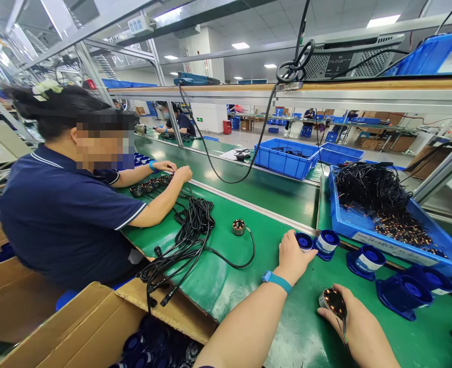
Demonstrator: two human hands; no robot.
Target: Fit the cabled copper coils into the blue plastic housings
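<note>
My left hand, with a blue band on its wrist, is closed around a small blue housing at the near side of the green bench. Right beside it stands another blue housing with a white label. Lower right, my right hand holds a round metal stator with copper windings between thumb and fingers; thin wires hang from it along the palm. A second stator rests on the bench, joined to a black cable.
Several blue housings stand at the right. A blue bin holds cables and wound parts. Coiled black cables lie near a co-worker at the left. A cardboard box is at the front edge; a cable hangs from the shelf.
</note>
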